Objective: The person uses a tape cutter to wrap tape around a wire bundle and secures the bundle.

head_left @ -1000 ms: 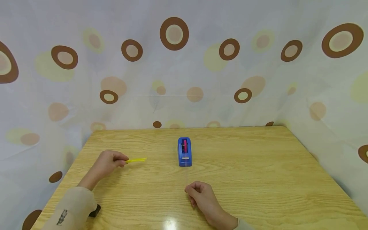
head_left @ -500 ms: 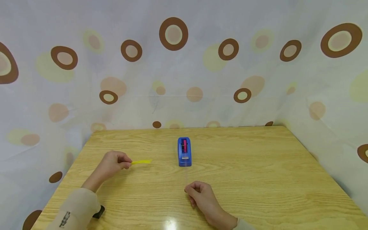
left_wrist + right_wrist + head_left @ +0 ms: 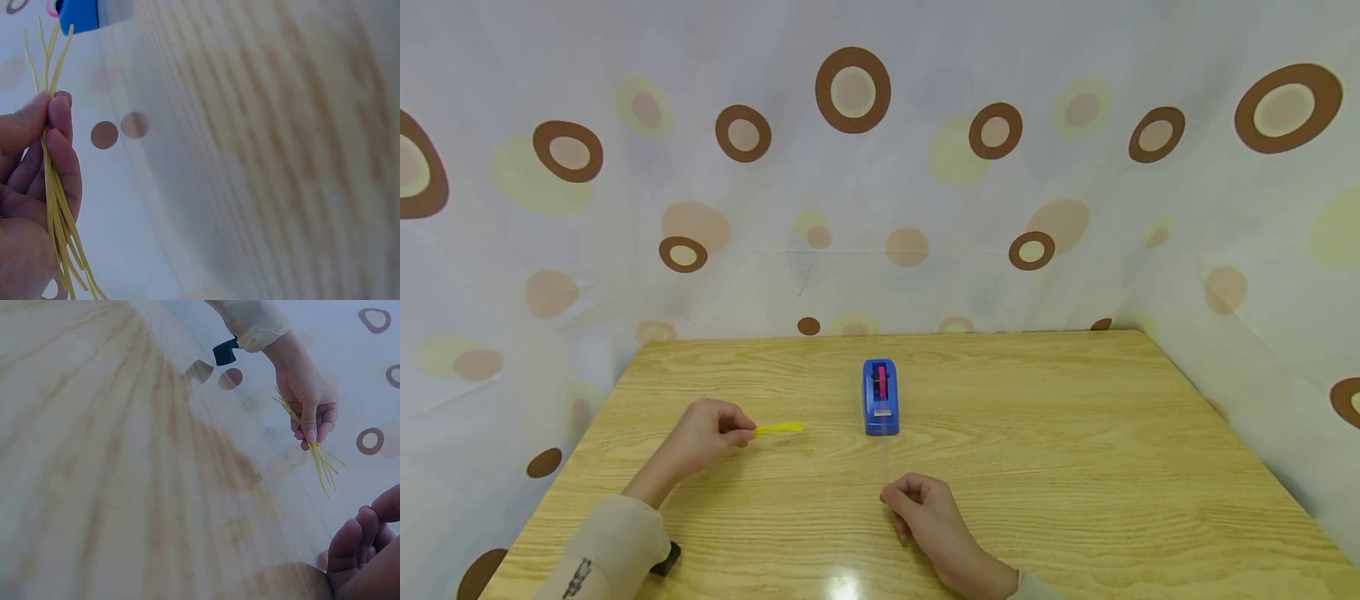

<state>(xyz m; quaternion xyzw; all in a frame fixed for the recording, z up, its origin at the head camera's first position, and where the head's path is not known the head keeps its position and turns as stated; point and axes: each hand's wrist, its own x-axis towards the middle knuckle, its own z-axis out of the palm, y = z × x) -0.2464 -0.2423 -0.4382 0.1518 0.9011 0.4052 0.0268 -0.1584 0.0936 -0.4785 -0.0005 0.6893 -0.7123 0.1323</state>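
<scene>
A blue tape dispenser (image 3: pixel 890 404) with a pink core stands mid-table in the head view; its corner shows in the left wrist view. A strip of clear tape (image 3: pixel 885 457) runs from it towards me, and my right hand (image 3: pixel 934 522) pinches its end between thumb and forefinger. My left hand (image 3: pixel 706 437), left of the dispenser, pinches a bundle of thin yellow strands (image 3: pixel 62 225) between thumb and fingers. The strands fan out at both ends. In the right wrist view the tape cannot be made out beside the right fingers (image 3: pixel 347 547).
The wood-grained table (image 3: pixel 1075 433) spreads around both hands. A white curtain (image 3: pixel 880 192) with brown and beige circles hangs behind it and along both sides. A small black object (image 3: pixel 666 558) sits at the left sleeve's cuff.
My left hand has moved to the right and slightly nearer with the yellow strands, closer to the tape. The right hand, the tape and the dispenser have stayed put.
</scene>
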